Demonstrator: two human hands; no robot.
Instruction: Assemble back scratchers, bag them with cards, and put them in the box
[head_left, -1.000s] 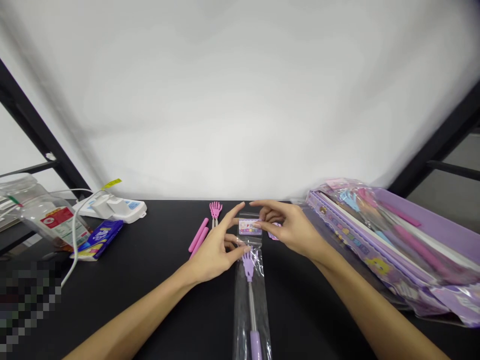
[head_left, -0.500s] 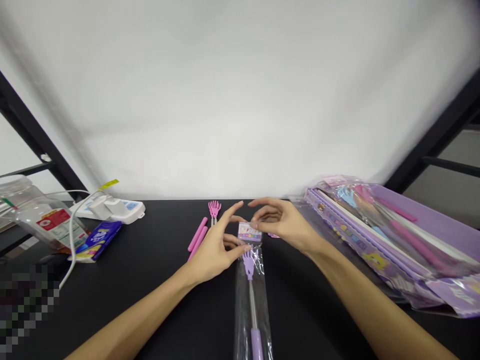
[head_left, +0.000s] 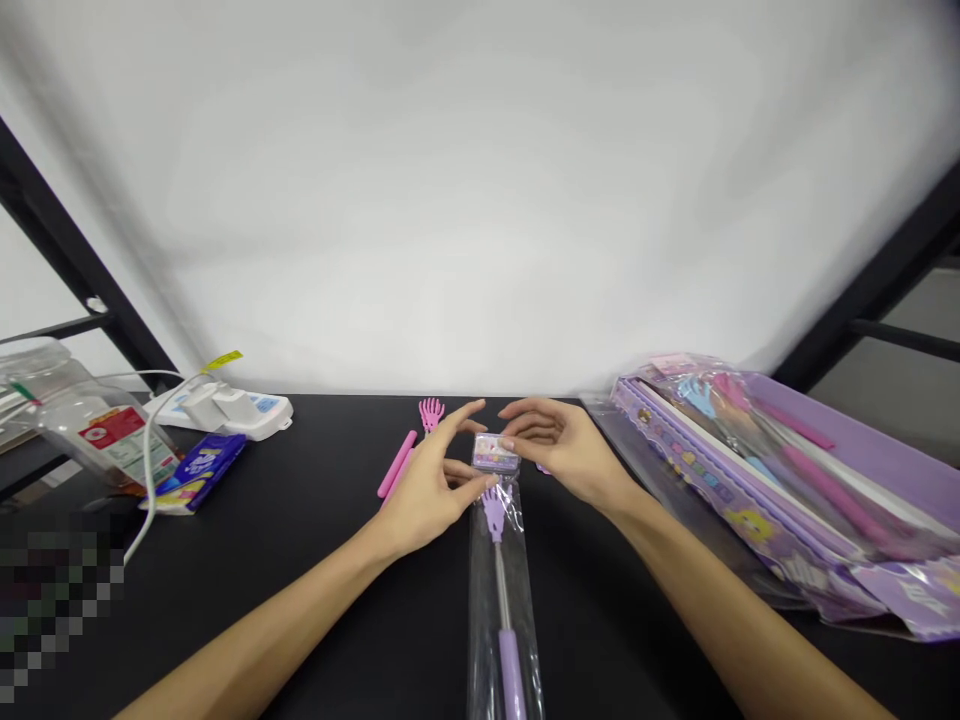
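Note:
A purple claw-headed back scratcher (head_left: 508, 660) with a metal rod lies in a clear plastic sleeve (head_left: 480, 600), pointing away from me. At the sleeve's far end is a small printed header card (head_left: 495, 452). My left hand (head_left: 427, 480) is at its left, index finger stretched out and thumb tip touching the sleeve just below the card. From the right, my right hand (head_left: 562, 445) has its fingers curled and its thumb on the card's upper right corner, pinching there. Beyond my left hand lie a pink claw head (head_left: 431, 413) and pink handles (head_left: 397, 463), partly covered.
On the right stands a purple display box (head_left: 892, 440) with several wrapped scratchers. At left are a white power strip (head_left: 274, 415), a blue packet (head_left: 202, 470), a clear plastic jar (head_left: 97, 430) and a white cable (head_left: 148, 470). A pale wall (head_left: 480, 200) rises behind the black table (head_left: 337, 620).
The header card now lies tilted differently, its lower edge showing. Both hands keep nearly the same places, and the right thumb still rests on the card. The view has shifted slightly.

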